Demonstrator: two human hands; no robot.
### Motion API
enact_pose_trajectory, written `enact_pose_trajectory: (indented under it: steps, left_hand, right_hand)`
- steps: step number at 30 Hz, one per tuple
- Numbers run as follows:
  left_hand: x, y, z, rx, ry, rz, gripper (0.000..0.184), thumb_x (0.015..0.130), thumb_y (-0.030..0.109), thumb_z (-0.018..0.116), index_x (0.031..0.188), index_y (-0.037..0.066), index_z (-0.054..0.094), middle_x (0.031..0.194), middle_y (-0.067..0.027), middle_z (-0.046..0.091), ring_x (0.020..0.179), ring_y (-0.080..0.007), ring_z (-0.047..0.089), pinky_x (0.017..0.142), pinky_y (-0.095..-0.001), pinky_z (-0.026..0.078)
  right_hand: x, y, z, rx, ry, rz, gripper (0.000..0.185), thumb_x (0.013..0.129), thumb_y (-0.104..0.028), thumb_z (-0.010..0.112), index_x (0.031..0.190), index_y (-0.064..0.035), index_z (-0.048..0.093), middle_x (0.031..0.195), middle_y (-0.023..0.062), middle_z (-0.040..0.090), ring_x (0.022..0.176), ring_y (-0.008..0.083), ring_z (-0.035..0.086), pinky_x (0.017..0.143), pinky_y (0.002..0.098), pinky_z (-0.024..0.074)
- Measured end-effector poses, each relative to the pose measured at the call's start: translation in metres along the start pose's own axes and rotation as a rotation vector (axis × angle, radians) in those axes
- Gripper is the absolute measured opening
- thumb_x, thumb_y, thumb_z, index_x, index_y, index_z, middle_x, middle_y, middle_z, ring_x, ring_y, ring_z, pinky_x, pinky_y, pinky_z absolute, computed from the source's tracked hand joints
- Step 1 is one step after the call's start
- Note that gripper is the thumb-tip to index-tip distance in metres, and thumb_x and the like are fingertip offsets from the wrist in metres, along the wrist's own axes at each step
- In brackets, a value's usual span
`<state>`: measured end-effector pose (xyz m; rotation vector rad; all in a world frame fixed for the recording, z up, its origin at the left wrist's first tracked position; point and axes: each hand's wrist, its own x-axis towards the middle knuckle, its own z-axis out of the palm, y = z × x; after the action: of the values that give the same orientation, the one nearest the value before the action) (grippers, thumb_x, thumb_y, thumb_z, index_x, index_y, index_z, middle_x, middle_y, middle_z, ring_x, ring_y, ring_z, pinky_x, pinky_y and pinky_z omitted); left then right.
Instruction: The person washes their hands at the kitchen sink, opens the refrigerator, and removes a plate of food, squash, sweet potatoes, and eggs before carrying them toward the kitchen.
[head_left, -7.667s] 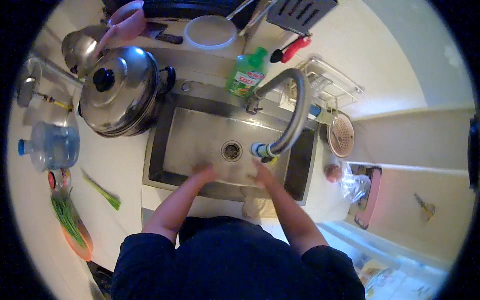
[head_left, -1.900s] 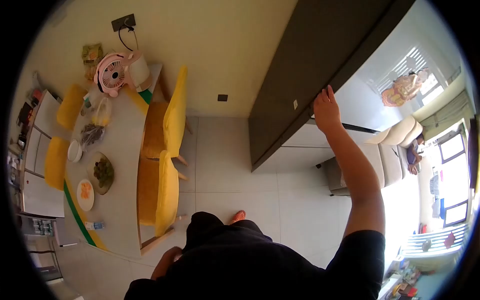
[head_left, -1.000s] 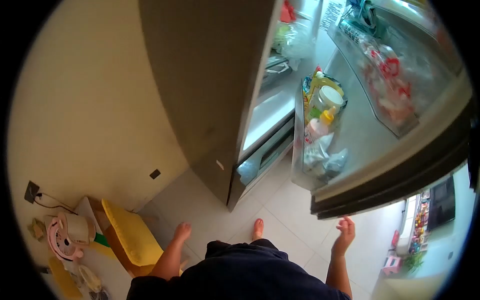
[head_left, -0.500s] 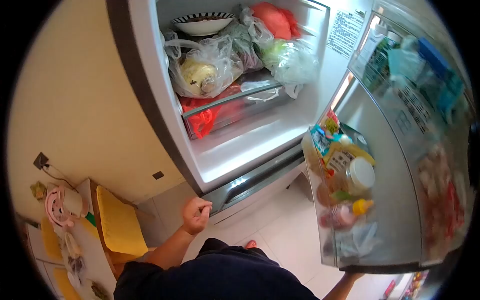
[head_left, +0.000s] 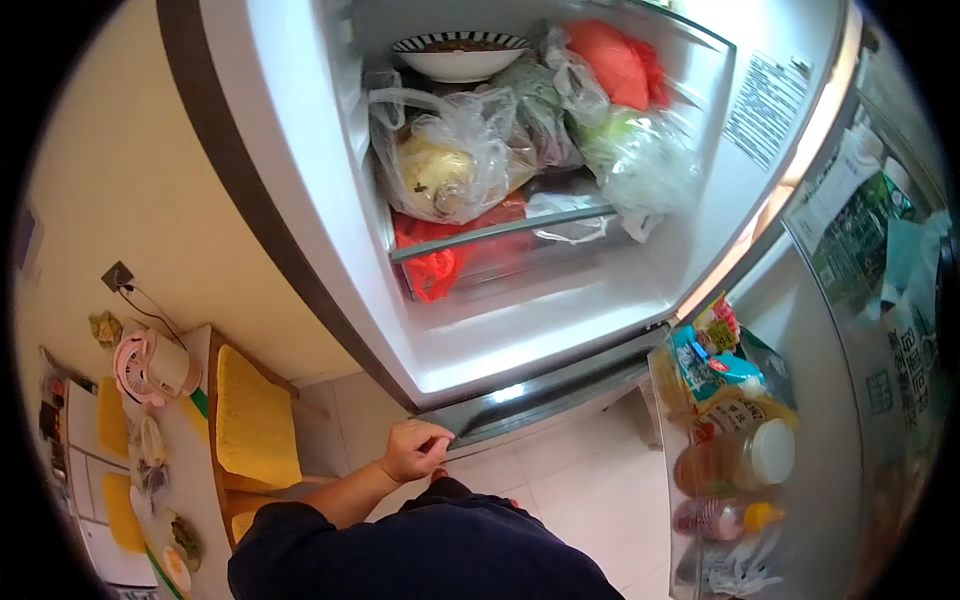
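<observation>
Left hand [head_left: 415, 452]: I've got it at seven o'clock, fingers curled in loosely, nothing visible in the grasp, just beside the lower drawer [head_left: 545, 395]; contact, I can't tell.
Right hand: out of my view, can't call it.
Fridge [head_left: 270, 120]: twelve o'clock, standing open; rigid, heavy, I'd judge.
Door [head_left: 830, 390]: four o'clock, stiff and laden, likely weighty; outer edge is the hold.
Pale bagged bundle [head_left: 435, 165]: eleven o'clock, probably firm, plastic slippery; cradle underneath.
</observation>
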<state>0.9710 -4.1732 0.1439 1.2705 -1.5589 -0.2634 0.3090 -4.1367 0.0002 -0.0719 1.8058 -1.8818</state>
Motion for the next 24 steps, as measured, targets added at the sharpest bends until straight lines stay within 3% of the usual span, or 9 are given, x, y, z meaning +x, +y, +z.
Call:
enact_pose_trajectory:
  steps: [3, 5, 7, 9, 11, 13, 14, 20, 24]
  left_hand:
    - [0.004, 0.002, -0.001, -0.031, 0.024, 0.009, 0.005, 0.070, 0.002, 0.062, 0.073, 0.005, 0.064, 0.055, -0.0061, 0.056, 0.045, -0.0176, 0.053, 0.045, -0.0276, 0.042]
    - [0.003, 0.000, -0.001, -0.042, 0.036, 0.007, 0.006, 0.070, 0.002, 0.062, 0.073, 0.005, 0.064, 0.055, -0.0062, 0.056, 0.045, -0.0178, 0.052, 0.045, -0.0276, 0.041]
    - [0.000, 0.003, -0.004, -0.050, 0.038, -0.008, 0.006, 0.069, 0.002, 0.062, 0.073, 0.006, 0.064, 0.056, -0.0063, 0.057, 0.045, -0.0180, 0.053, 0.045, -0.0275, 0.041]
    - [-0.002, 0.002, -0.003, -0.050, 0.067, -0.014, 0.005, 0.069, 0.002, 0.063, 0.073, 0.005, 0.065, 0.057, -0.0066, 0.057, 0.046, -0.0180, 0.053, 0.045, -0.0278, 0.041]
    - [-0.004, 0.002, -0.003, -0.051, 0.069, -0.022, 0.005, 0.069, 0.002, 0.063, 0.073, 0.005, 0.065, 0.058, -0.0070, 0.058, 0.046, -0.0182, 0.054, 0.045, -0.0280, 0.042]
    - [-0.003, 0.002, -0.004, -0.055, 0.053, -0.023, 0.005, 0.069, 0.002, 0.063, 0.073, 0.005, 0.065, 0.059, -0.0074, 0.059, 0.047, -0.0184, 0.054, 0.045, -0.0283, 0.042]
    - [-0.003, 0.003, -0.003, -0.058, 0.046, -0.022, 0.005, 0.069, 0.002, 0.063, 0.073, 0.005, 0.065, 0.059, -0.0076, 0.059, 0.047, -0.0186, 0.054, 0.045, -0.0284, 0.042]
    - [0.001, 0.005, -0.005, -0.048, 0.020, -0.013, 0.005, 0.069, 0.002, 0.063, 0.073, 0.004, 0.065, 0.060, -0.0084, 0.060, 0.048, -0.0197, 0.056, 0.046, -0.0286, 0.044]
    - [-0.003, 0.003, -0.003, -0.033, 0.037, -0.014, 0.005, 0.068, 0.002, 0.063, 0.073, 0.004, 0.064, 0.059, -0.0087, 0.059, 0.048, -0.0208, 0.056, 0.047, -0.0296, 0.044]
  right_hand:
    - [-0.011, 0.052, -0.011, -0.108, -0.082, 0.225, 0.033, 0.080, -0.016, 0.054, 0.110, -0.0017, 0.050, 0.085, 0.0087, 0.055, 0.067, 0.0184, 0.051, 0.058, 0.0293, 0.0419]
    - [-0.025, 0.100, -0.007, -0.173, -0.295, 0.493, 0.030, 0.080, -0.013, 0.055, 0.107, -0.0014, 0.052, 0.080, 0.0081, 0.057, 0.062, 0.0168, 0.053, 0.053, 0.0274, 0.0437]
    - [-0.077, 0.139, 0.040, -0.385, -0.615, 0.468, 0.026, 0.079, -0.009, 0.056, 0.105, -0.0011, 0.054, 0.075, 0.0075, 0.059, 0.056, 0.0153, 0.055, 0.048, 0.0255, 0.0454]
    - [-0.173, 0.129, 0.141, -0.743, -0.858, -0.062, 0.019, 0.080, -0.007, 0.059, 0.099, -0.0035, 0.060, 0.074, 0.0063, 0.059, 0.062, 0.0166, 0.056, 0.055, 0.0315, 0.0472]
    - [-0.247, 0.096, 0.231, -0.684, -1.006, -0.548, 0.019, 0.079, -0.012, 0.062, 0.093, -0.0001, 0.060, 0.070, 0.0035, 0.057, 0.066, 0.0125, 0.054, 0.059, 0.0245, 0.0443]
    - [-0.304, 0.051, 0.301, -0.406, -1.142, -0.666, 0.017, 0.082, -0.008, 0.061, 0.096, 0.0004, 0.061, 0.087, 0.0091, 0.062, 0.075, 0.0164, 0.057, 0.071, 0.0279, 0.0465]
    - [-0.339, 0.019, 0.330, -0.176, -1.221, -0.528, 0.015, 0.081, -0.003, 0.061, 0.096, 0.0006, 0.061, 0.088, 0.0097, 0.062, 0.076, 0.0168, 0.057, 0.072, 0.0275, 0.0461]
    - [-0.440, -0.099, 0.444, 0.245, -1.296, -1.216, 0.021, 0.077, -0.001, 0.061, 0.098, 0.0021, 0.059, 0.094, 0.0138, 0.060, 0.081, 0.0227, 0.057, 0.074, 0.0291, 0.0456]
    - [-0.488, -0.124, 0.503, 0.124, -1.410, -1.029, 0.041, 0.078, -0.008, 0.063, 0.116, 0.0018, 0.052, 0.112, 0.0175, 0.055, 0.094, 0.0259, 0.055, 0.084, 0.0342, 0.0434]
